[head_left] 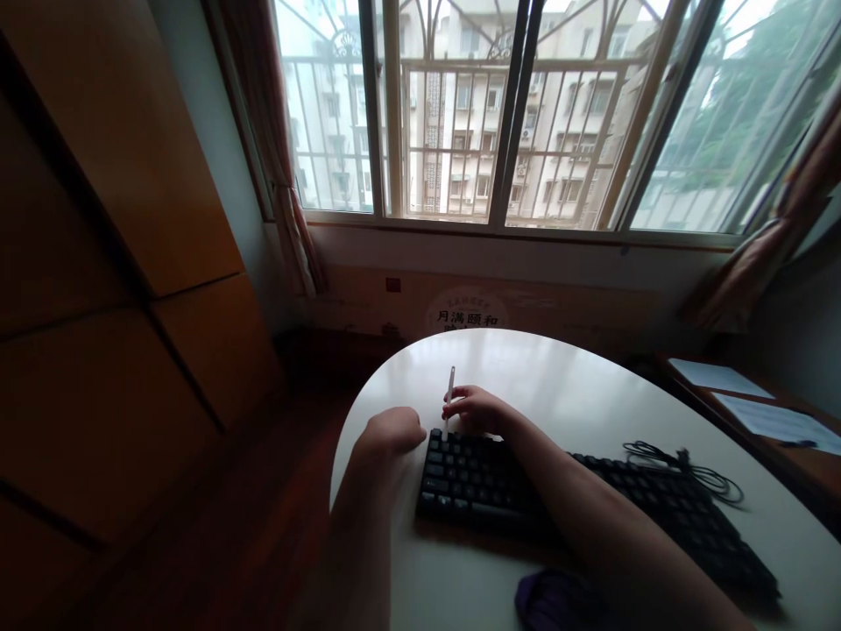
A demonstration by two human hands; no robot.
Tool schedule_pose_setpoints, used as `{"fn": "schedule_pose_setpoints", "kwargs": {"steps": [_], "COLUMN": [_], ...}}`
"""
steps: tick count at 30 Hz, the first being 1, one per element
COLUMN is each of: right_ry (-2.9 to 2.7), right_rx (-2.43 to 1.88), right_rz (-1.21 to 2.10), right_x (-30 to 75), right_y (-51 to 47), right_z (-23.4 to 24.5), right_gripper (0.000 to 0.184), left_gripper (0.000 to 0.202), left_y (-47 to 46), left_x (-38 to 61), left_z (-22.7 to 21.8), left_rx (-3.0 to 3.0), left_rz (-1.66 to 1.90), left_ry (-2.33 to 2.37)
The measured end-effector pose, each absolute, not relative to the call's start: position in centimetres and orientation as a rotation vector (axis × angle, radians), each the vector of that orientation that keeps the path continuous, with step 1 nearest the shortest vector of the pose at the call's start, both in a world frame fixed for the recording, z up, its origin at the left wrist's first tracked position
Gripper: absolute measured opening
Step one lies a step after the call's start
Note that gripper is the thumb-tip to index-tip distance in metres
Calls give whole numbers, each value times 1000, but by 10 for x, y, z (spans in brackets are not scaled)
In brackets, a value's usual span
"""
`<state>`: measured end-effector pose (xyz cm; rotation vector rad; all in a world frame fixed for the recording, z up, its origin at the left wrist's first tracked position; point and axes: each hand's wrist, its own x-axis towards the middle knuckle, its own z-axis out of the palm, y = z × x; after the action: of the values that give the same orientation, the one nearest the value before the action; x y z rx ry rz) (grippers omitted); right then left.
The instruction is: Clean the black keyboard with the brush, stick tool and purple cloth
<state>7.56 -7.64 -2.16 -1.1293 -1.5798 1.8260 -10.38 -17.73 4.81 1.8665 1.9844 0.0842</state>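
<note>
A black keyboard (486,486) lies slantwise on a white round table (565,386). My right hand (477,409) is closed in a pinch on a thin white stick (449,399), held upright with its lower tip at the keyboard's far left corner. My left hand (392,431) rests on the table just left of the keyboard, fingers curled under into a loose fist; I cannot see anything in it. My right forearm crosses over the middle of the keyboard.
A black cable (687,464) coils behind the keyboard's right end. A purple object (552,600) lies at the table's near edge. Wooden cabinets (118,263) stand at left, a barred window (499,114) ahead, and papers (755,403) on a side surface at right.
</note>
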Motion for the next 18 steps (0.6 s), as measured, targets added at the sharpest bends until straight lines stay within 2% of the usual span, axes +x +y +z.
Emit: {"fn": "schedule_pose_setpoints", "kwargs": {"steps": [5,10,18], "right_ry": [-1555,-1485,-1541], "right_rx": [-1097,-1114,-1096], "right_rz": [1725,1625,1668], "right_x": [72,77,79], "right_y": [-78,-77,-82], "right_z": [-26,-22,-17], "right_gripper": [39,41,40], "left_gripper": [41,34,32], "left_y": [-200,-198,-196], "left_x": [-98,-93,-95], "left_z": [65,59,53], "left_rx": [1928,1887,1791], "left_rz": [-92,-123,-45], "left_ry": [1962,1870,1837]}}
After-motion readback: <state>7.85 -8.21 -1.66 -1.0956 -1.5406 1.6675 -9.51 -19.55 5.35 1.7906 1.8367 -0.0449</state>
